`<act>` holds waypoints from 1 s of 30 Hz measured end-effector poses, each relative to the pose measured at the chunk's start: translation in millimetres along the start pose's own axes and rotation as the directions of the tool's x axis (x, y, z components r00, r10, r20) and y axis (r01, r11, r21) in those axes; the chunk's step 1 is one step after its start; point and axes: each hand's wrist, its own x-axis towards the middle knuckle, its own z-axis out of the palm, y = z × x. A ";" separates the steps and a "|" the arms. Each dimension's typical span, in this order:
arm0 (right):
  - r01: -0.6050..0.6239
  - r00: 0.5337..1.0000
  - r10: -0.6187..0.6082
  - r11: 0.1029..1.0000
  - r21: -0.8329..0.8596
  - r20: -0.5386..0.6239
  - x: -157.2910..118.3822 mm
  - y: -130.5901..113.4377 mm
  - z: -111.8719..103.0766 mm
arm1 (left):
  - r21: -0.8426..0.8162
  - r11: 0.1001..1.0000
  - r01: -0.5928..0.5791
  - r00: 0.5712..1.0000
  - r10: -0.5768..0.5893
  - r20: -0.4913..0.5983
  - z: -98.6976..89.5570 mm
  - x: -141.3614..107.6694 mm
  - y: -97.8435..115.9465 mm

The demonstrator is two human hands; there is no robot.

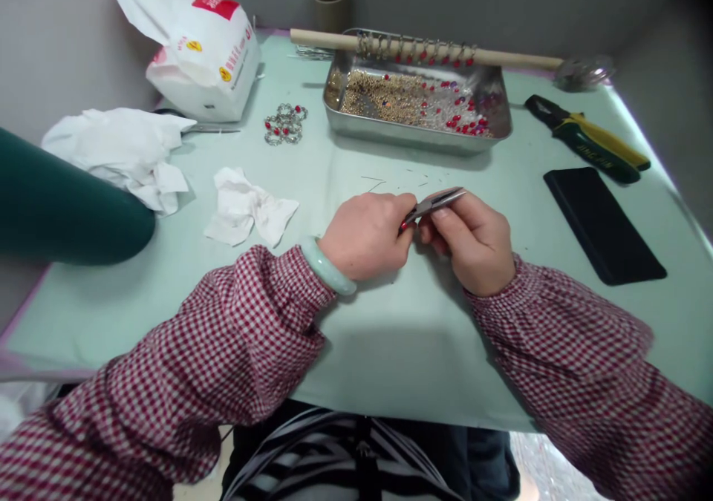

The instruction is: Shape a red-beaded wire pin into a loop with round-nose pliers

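My left hand [370, 234] is wrapped around the handles of a pair of needle-nose pliers [434, 202], whose metal jaws point right and slightly up. A pale green bangle [328, 267] circles that wrist. Fingers and thumb of my right hand [473, 237] are closed in a pinch at the plier jaws; whatever they pinch is hidden or too small to name. Short pieces of thin wire [374, 182] lie on the table just beyond both hands. Farther back sits a metal tray [412, 136] of gold, clear and red beads.
A wooden rod [523, 59] hung with small beaded rings rests across the tray. Green-yellow pliers [590, 141] and a black phone-like slab [604, 223] lie right. At left are a beaded chain [285, 125], crumpled tissue [245, 208], a tissue pack [203, 78] and a dark green cylinder [67, 197].
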 end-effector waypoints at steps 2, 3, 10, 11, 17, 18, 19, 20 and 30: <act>0.020 0.999 -0.020 1.000 0.001 -0.027 0.3 -0.4 0.7 | 0.013 1.000 0.006 1.000 -0.006 -0.004 0.2 0.3 -0.1; 0.028 0.999 -0.028 1.000 -0.001 -0.038 0.7 -0.8 1.3 | 0.023 1.000 0.012 1.000 -0.011 -0.009 0.3 0.3 -0.3; -0.084 0.996 0.087 0.993 0.088 -0.025 12.6 -7.8 10.1 | 0.081 0.992 0.097 0.994 -0.092 -0.064 0.4 1.5 -3.0; -0.105 0.994 0.106 0.989 0.101 -0.013 15.1 -8.3 11.6 | 0.087 0.990 0.114 0.992 -0.108 -0.072 0.4 2.0 -3.5; -0.038 0.996 0.041 0.998 0.040 -0.078 17.8 -3.9 16.7 | 0.076 0.987 0.139 0.988 -0.133 -0.083 -0.6 4.0 -4.9; -0.014 0.995 0.015 1.000 0.018 -0.094 16.2 -2.7 16.2 | 0.070 0.990 0.126 0.990 -0.121 -0.076 -0.8 4.0 -4.8; 0.007 0.995 -0.007 1.000 0.000 -0.104 14.5 -1.6 15.1 | 0.061 0.992 0.112 0.992 -0.108 -0.067 -1.1 4.0 -4.5; 0.023 0.994 -0.025 1.000 -0.014 -0.106 12.8 -0.7 13.3 | 0.051 0.994 0.100 0.994 -0.097 -0.056 -1.4 3.9 -4.2; 0.108 0.994 -0.109 0.993 -0.046 -0.015 9.2 3.2 -3.5 | -0.019 0.999 0.035 0.999 -0.034 0.012 -3.1 4.5 -3.3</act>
